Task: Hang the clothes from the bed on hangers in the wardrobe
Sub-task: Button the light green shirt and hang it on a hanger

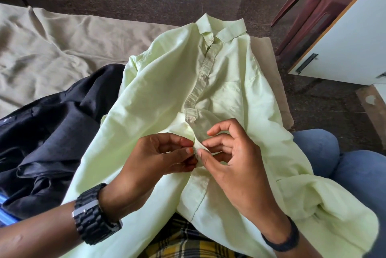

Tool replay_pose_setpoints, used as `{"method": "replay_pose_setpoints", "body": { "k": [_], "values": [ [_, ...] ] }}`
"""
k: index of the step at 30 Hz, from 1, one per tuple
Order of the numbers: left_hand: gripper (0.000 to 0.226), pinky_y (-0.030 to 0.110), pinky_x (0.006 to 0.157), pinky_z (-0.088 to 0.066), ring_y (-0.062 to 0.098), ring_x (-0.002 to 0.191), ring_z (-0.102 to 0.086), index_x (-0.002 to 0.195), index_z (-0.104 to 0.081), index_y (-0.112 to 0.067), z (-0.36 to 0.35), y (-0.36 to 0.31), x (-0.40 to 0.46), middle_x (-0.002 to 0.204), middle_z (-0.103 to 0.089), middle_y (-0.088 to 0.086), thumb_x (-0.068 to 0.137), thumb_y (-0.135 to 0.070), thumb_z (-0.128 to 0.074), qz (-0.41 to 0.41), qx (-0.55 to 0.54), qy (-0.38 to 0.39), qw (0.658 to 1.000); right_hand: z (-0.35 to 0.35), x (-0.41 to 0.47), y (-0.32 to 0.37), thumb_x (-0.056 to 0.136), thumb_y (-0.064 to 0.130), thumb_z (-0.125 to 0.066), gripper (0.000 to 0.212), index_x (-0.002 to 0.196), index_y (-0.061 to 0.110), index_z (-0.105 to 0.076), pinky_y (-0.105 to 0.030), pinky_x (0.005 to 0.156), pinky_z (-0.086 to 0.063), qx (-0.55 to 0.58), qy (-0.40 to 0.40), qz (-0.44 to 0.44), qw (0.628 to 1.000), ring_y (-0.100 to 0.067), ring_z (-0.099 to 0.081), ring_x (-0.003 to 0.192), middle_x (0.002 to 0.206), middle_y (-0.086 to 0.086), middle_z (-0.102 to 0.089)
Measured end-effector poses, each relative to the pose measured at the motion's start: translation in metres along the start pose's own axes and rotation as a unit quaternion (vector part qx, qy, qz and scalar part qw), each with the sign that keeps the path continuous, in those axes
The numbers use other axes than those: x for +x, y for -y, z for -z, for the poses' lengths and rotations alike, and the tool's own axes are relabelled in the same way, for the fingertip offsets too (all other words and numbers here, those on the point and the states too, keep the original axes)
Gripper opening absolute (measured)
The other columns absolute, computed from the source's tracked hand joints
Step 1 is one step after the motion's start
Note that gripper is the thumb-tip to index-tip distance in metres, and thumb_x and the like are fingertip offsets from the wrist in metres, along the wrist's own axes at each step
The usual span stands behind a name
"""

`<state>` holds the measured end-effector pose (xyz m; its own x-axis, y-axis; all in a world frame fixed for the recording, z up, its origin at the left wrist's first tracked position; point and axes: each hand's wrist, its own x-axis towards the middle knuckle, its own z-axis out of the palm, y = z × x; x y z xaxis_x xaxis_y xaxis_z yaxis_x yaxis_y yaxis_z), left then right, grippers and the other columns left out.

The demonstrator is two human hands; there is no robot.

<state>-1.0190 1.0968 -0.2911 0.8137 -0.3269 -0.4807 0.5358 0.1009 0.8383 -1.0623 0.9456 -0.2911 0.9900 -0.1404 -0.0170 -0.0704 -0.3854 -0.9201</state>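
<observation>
Both hands, left hand (158, 153) and right hand (231, 159), pinching the green shirt's (167, 82) button placket, collar away.

Left hand (158, 153): entered from lower left, palm turned inward, thumb and forefinger pinched together at the fingertips | Right hand (231, 153): entered from lower right, thumb and forefinger pinched opposite the left, other fingers curled and raised | Fingertips of both hands met at centre

bare beige sheet (52, 49) open at left; black garment (48, 132) heaped beside green shirt (167, 82); white cabinet (344, 38) crowding right
</observation>
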Motion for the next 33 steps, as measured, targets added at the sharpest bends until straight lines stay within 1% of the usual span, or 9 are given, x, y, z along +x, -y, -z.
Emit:
{"method": "replay_pose_setpoints", "body": {
  "k": [8,13,15,18,21,23,26,29,33],
  "values": [
    [0.022,0.029,0.062,-0.058,0.027,0.064,-0.066,0.084,-0.066,0.006,0.002,0.002,0.000,0.074,-0.068,0.022,0.064,-0.004,-0.067,0.004,-0.010,0.003,1.000,-0.003,-0.002,0.001,0.080,0.011,-0.074,0.032,0.097,0.025,-0.051,-0.033,0.067,-0.053,-0.072,-0.008,0.051,0.996,-0.011,-0.066,0.070,0.081,0.014,-0.069],
    [0.008,0.025,0.059,-0.056,0.024,0.062,-0.067,0.085,-0.062,0.008,0.001,0.005,0.001,0.073,-0.066,0.021,0.077,0.010,-0.062,0.000,0.006,-0.009,1.000,-0.003,-0.002,0.001,0.083,0.019,-0.073,0.030,0.102,0.026,-0.051,-0.030,0.069,-0.054,-0.063,0.023,0.038,0.997,-0.009,-0.067,0.076,0.085,0.010,-0.070],
    [0.008,0.024,0.056,-0.055,0.023,0.059,-0.066,0.084,-0.060,0.007,0.001,0.005,0.001,0.070,-0.065,0.019,0.078,0.012,-0.062,0.001,0.003,-0.017,1.000,0.000,-0.002,0.002,0.088,0.019,-0.067,0.024,0.105,0.023,-0.051,-0.025,0.068,-0.054,-0.037,0.047,0.037,0.998,-0.007,-0.068,0.075,0.086,0.009,-0.072],
    [0.013,0.024,0.054,-0.054,0.022,0.055,-0.065,0.082,-0.059,0.005,0.002,0.004,0.001,0.065,-0.066,0.018,0.072,0.009,-0.066,0.012,-0.009,-0.029,0.999,0.007,0.001,0.004,0.093,0.011,-0.058,0.017,0.106,0.019,-0.049,-0.022,0.064,-0.055,-0.015,0.083,0.045,0.995,-0.009,-0.069,0.073,0.083,0.005,-0.072],
    [0.022,0.027,0.055,-0.056,0.021,0.056,-0.065,0.083,-0.059,0.002,0.002,0.004,0.002,0.066,-0.068,0.018,0.065,0.000,-0.071,0.024,-0.006,-0.036,0.999,0.008,0.004,0.001,0.087,0.005,-0.065,0.032,0.101,0.027,-0.046,-0.028,0.065,-0.057,-0.045,0.097,0.047,0.993,-0.005,-0.068,0.079,0.082,0.009,-0.069],
    [0.031,0.030,0.061,-0.059,0.024,0.061,-0.066,0.085,-0.060,0.000,0.000,0.005,0.002,0.072,-0.069,0.019,0.058,-0.007,-0.073,0.030,0.002,-0.041,0.999,0.005,0.004,-0.001,0.082,0.003,-0.072,0.043,0.097,0.031,-0.043,-0.021,0.067,-0.057,-0.059,0.091,0.057,0.992,0.000,-0.065,0.084,0.083,0.012,-0.066],
    [0.031,0.031,0.064,-0.058,0.024,0.063,-0.067,0.090,-0.061,0.000,-0.001,0.006,0.001,0.076,-0.070,0.019,0.061,-0.008,-0.071,0.036,-0.005,-0.040,0.999,-0.001,0.003,-0.004,0.078,0.001,-0.075,0.049,0.096,0.031,-0.040,-0.010,0.065,-0.048,-0.113,0.066,0.100,0.986,0.000,-0.061,0.080,0.080,0.011,-0.062],
    [0.029,0.033,0.070,-0.057,0.026,0.069,-0.067,0.095,-0.060,0.001,-0.002,0.005,0.000,0.081,-0.071,0.019,0.069,-0.008,-0.070,0.036,-0.014,-0.028,0.999,-0.007,0.002,-0.005,0.076,-0.004,-0.073,0.051,0.099,0.026,-0.039,-0.018,0.063,-0.048,-0.167,0.043,0.140,0.975,-0.006,-0.059,0.080,0.082,0.009,-0.060],
    [0.048,0.033,0.072,-0.055,0.028,0.075,-0.069,0.099,-0.057,0.000,-0.002,0.005,-0.002,0.090,-0.072,0.022,0.059,-0.015,-0.077,0.025,-0.001,-0.017,1.000,-0.012,0.000,-0.006,0.076,-0.006,-0.071,0.050,0.100,0.023,-0.040,-0.024,0.061,-0.048,-0.200,0.023,0.167,0.965,-0.009,-0.059,0.076,0.081,0.007,-0.061]
  ]
}}
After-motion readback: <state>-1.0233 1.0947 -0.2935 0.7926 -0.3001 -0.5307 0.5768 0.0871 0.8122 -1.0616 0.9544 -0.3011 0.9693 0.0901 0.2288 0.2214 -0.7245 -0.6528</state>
